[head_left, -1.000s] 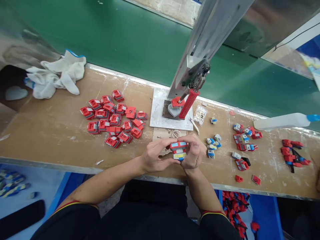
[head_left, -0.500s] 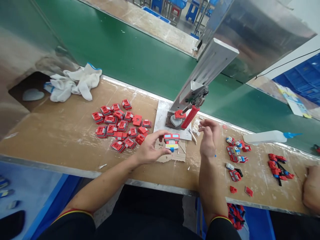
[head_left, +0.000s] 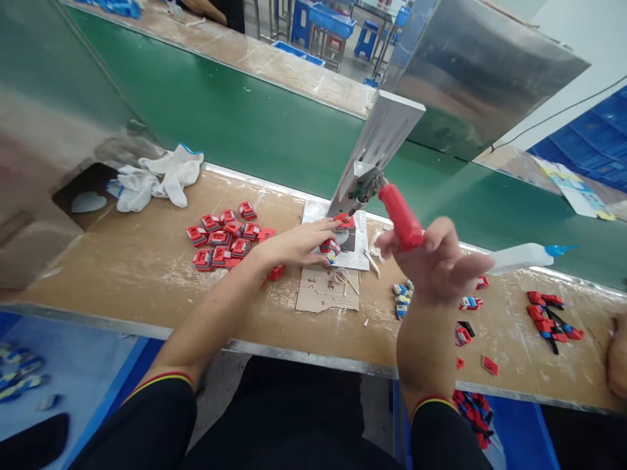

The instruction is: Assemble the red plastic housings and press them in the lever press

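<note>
My left hand (head_left: 298,245) reaches forward to the base of a small lever press (head_left: 377,153) and holds a red, blue and yellow toy piece (head_left: 330,248) at its grey fixture (head_left: 343,234). My right hand (head_left: 435,261) is raised with fingers spread, its palm against the press's red lever handle (head_left: 400,217), which is lifted and tilted toward me. The handle lies across the palm; the fingers do not wrap it.
A pile of red toy parts (head_left: 225,236) lies left of the press. Small blue and white pieces (head_left: 402,295) and red parts (head_left: 551,316) lie to the right. White gloves (head_left: 157,179), a glue bottle (head_left: 526,256), a cardboard scrap (head_left: 326,290) and a green conveyor belt (head_left: 245,124) are nearby.
My left hand carried the toy piece forward from the cardboard to the press fixture. My right hand rose and met the red handle, which swung up from its lowered position.
</note>
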A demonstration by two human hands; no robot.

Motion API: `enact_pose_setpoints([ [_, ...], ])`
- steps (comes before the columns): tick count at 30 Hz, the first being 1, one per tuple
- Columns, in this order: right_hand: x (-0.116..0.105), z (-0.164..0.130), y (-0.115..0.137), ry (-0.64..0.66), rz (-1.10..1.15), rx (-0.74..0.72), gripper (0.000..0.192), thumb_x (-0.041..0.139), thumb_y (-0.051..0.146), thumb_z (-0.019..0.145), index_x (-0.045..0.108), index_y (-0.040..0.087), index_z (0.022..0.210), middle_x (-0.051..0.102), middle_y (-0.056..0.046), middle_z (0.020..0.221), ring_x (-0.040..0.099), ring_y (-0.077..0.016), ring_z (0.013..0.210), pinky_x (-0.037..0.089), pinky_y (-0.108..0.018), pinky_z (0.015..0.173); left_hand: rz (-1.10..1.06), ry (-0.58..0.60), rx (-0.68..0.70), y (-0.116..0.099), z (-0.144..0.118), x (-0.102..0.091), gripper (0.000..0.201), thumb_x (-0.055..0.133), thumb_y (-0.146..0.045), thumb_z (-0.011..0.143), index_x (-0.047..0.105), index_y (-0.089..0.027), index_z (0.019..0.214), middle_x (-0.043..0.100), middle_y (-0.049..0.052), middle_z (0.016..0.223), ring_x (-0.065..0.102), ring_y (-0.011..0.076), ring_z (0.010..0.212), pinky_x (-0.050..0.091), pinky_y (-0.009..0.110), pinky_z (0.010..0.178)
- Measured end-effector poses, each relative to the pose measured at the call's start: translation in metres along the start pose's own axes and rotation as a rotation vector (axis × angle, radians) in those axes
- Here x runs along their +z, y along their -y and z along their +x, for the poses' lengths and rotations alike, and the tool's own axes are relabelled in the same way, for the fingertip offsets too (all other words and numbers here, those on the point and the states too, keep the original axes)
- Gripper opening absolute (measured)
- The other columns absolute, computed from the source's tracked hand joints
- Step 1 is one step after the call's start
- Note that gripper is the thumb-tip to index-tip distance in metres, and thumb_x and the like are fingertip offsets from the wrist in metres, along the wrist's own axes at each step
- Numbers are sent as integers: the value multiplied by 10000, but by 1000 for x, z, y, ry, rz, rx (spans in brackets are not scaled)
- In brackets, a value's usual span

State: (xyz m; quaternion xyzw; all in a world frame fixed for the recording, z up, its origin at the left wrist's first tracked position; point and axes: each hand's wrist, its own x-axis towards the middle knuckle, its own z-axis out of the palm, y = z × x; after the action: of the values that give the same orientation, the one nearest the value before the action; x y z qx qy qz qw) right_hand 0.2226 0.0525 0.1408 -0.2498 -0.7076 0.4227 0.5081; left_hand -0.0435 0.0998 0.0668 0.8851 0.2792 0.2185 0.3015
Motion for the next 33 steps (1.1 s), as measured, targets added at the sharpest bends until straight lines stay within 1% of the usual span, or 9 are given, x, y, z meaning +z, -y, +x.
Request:
enact_pose_setpoints([
  [3,6,50,38,-183,-184,101,821,227,909,883,514,180,638,821,-22,1127,772,-209,1130,551,-308,645,10,22,-58,1,2,-3,348,792,-258,890,687,-201,1217,446,161,1687,447,316,1570,404,509,1275],
  [5,8,84,58,-116,-85,104,835,7,665,914,429,67,512,784,115,1204,658,-228,1312,443,-308,654,26,38,-86,1,1,-6,379,773,-308,910,672,-191,1256,459,174,1675,457,325,1561,401,513,1274],
  [8,-1,106,63,-129,87,27,678,39,381,919,380,48,436,764,206,1149,529,-229,1414,441,-281,693,50,66,-88,0,0,-11,408,761,-348,923,653,-198,1286,473,171,1664,463,324,1556,402,519,1272],
  [12,-20,60,4,-331,-88,52,496,348,351,1022,605,121,665,782,68,1291,660,-182,1336,538,-256,798,66,89,-86,-2,4,-16,402,752,-346,933,641,-193,1288,461,176,1671,448,323,1566,413,538,1263],
  [14,-23,27,-41,-377,-159,75,153,643,328,918,685,192,862,821,-19,1154,762,-180,1147,612,-308,831,68,110,-75,-1,6,-19,399,747,-337,936,643,-186,1290,480,180,1657,459,324,1559,422,534,1259],
  [15,-21,13,-63,-354,-201,141,140,709,299,854,693,210,960,817,-39,1128,768,-195,1101,626,-363,887,68,119,-64,-1,7,-20,393,745,-335,937,647,-185,1287,494,178,1647,466,323,1554,426,530,1257],
  [19,-4,-3,-120,-89,-344,345,566,802,268,731,629,234,1269,715,-132,1385,678,-305,1278,571,-505,1060,64,107,-29,2,8,-24,385,756,-335,925,663,-187,1268,532,166,1621,495,325,1530,439,525,1248],
  [24,3,8,-138,-131,-236,379,356,763,352,786,666,221,1103,780,-98,1175,722,-261,1123,549,-486,1086,-11,38,-37,9,5,-28,463,751,-391,918,648,-183,1319,609,166,1545,619,314,1392,516,493,1167],
  [33,-42,-27,-139,-426,151,574,501,773,633,793,672,272,1126,774,-65,1176,754,-205,991,627,-334,810,-324,-255,-266,17,17,-14,506,763,-412,868,615,-205,1305,740,106,1209,756,241,964,615,367,838],
])
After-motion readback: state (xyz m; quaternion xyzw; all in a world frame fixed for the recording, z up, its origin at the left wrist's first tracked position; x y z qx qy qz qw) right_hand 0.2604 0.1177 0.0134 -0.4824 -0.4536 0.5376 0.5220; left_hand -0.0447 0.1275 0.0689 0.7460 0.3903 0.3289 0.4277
